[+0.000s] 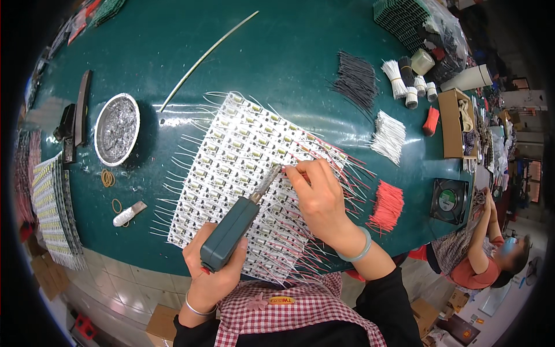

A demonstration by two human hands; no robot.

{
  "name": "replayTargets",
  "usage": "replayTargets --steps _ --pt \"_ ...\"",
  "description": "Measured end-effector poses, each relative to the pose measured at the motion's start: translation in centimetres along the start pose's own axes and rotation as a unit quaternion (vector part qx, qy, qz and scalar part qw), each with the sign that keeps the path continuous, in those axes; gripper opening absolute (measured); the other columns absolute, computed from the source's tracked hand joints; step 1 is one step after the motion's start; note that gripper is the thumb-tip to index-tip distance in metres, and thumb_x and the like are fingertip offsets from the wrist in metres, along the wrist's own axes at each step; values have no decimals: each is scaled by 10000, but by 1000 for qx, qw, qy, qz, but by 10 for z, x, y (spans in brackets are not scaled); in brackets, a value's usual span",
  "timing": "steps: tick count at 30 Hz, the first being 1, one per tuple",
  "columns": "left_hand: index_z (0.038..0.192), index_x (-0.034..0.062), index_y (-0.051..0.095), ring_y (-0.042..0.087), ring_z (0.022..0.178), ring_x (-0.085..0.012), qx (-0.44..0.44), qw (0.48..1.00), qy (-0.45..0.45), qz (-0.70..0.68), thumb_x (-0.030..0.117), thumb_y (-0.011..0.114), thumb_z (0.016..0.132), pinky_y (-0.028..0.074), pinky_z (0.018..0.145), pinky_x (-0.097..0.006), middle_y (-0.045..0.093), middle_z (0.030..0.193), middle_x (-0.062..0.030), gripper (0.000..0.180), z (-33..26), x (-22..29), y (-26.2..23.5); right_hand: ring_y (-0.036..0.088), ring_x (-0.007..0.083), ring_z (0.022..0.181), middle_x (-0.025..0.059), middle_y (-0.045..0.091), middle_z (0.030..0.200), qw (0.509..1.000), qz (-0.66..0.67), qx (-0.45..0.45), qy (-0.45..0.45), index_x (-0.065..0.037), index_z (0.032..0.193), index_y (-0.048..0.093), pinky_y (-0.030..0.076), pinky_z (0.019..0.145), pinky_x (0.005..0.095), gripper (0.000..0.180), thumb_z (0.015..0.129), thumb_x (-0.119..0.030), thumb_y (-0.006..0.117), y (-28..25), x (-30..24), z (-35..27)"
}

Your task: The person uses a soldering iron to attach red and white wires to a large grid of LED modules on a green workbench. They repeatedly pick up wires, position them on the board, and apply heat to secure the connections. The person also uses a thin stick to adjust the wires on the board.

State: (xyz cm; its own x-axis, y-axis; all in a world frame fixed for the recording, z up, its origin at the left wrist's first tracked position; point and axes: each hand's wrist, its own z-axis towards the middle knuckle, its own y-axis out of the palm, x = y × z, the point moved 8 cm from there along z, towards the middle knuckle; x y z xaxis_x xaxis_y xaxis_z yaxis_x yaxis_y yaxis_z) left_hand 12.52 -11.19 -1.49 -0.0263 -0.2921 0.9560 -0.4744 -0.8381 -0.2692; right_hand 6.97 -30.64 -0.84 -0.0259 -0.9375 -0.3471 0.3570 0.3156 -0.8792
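My left hand (213, 282) is wrapped round a dark green soldering gun (230, 232), whose metal tip points up and to the right onto a panel of white circuit boards (222, 147). The panel carries rows of small yellow and black parts. Thin white wires stick out along its left edge, and red and white ones along its right. My right hand (321, 199) is over the panel's right half, thumb and forefinger pinched beside the gun's tip. A bit of red wire (284, 170) shows at those fingertips; the rest of it is hidden.
Bundles of black wires (355, 80), white wires (388, 137) and red wires (387, 207) lie on the right. A small fan (450, 200) and a cardboard box (451, 124) stand beyond. Leftward are a bowl of solder scraps (117, 128) and stacked panels (55, 208). Another person (480, 260) sits at right.
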Motion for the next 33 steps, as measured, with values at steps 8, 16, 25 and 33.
replayTargets --steps 8,16,25,33 --pt "877 -49 688 568 604 -130 -7 997 46 68 -4 757 760 439 546 -273 628 768 -91 143 2 16 -5 544 259 835 105 549 928 1000 -5 0 3 51 1026 639 471 639 337 323 705 17 634 0 -1 1" --pt "915 -62 696 590 647 -123 12 1000 15 3 -3 761 762 459 573 -266 655 810 -94 177 1 9 -6 537 259 814 106 545 912 1000 -5 11 -3 52 1019 641 469 620 340 320 700 23 634 -1 -1 1" --pt "854 -35 673 566 608 -98 10 1000 7 12 -6 759 764 432 542 -266 617 732 -60 128 -1 4 2 537 260 817 106 541 909 1000 -7 11 -3 54 1018 643 471 624 337 315 705 21 637 -2 -2 2" --pt "1039 -47 652 610 732 -143 86 995 19 50 6 772 767 477 587 -261 653 928 -103 302 -17 -3 -31 539 254 818 101 539 905 1000 -12 7 -3 46 1016 645 470 619 332 309 708 23 637 1 -2 1"
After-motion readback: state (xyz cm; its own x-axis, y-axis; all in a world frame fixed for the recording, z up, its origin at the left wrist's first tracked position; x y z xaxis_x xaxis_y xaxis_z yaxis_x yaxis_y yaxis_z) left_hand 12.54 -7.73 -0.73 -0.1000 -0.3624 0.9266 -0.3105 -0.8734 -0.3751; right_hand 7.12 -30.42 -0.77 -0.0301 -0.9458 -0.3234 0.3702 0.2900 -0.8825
